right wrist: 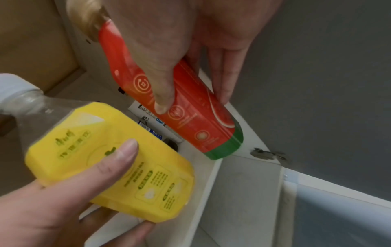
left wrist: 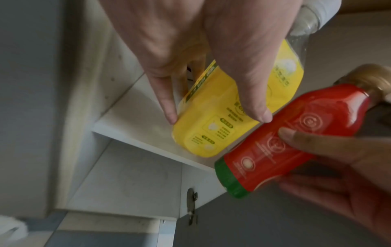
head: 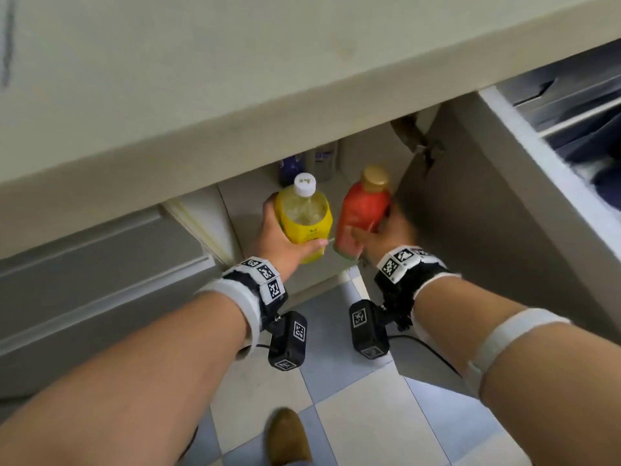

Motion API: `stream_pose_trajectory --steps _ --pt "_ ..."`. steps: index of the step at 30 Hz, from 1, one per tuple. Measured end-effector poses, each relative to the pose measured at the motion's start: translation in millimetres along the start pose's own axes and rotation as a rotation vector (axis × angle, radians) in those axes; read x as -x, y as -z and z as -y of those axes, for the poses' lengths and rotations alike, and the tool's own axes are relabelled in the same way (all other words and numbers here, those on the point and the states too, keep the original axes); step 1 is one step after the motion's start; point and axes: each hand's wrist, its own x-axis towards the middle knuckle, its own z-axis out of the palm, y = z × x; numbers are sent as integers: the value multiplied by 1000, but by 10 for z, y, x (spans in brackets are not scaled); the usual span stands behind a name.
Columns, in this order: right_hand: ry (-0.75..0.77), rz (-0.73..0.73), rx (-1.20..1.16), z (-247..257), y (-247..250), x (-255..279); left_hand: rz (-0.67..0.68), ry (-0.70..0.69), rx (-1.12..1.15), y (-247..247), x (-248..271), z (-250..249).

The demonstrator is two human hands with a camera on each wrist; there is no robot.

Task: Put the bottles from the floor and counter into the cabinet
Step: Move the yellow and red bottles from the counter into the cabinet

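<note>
- The left hand (head: 274, 230) is wrapped round a yellow-labelled bottle (head: 304, 218) with a white cap – thumb across the front, fingers behind.
- The right hand (head: 386, 232) grips a red bottle (head: 361, 213) with a gold cap and a green base.
- Both bottles are held tilted at the open cabinet's shelf (left wrist: 135, 107) – just under the tabletop (head: 235, 95).
- 2 more bottles (head: 307, 161) stand deeper inside.
</note>
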Motion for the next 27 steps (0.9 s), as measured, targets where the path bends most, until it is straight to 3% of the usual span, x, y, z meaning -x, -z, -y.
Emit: stream_pose_trajectory --steps 8,16,20,24,27 --pt "58 7 -28 -19 -365 -659 -152 -27 -4 -326 -670 443" --pt "33 -73 61 -69 -522 -961 -219 -44 -28 -555 -791 544" --pt "5 -77 124 -69 -464 -1011 -180 -21 11 -570 -812 476" --pt "8 24 138 -109 -430 -934 -88 33 95 -582 -878 384" --pt "52 41 76 -141 -423 -769 -40 71 13 -528 -796 304"
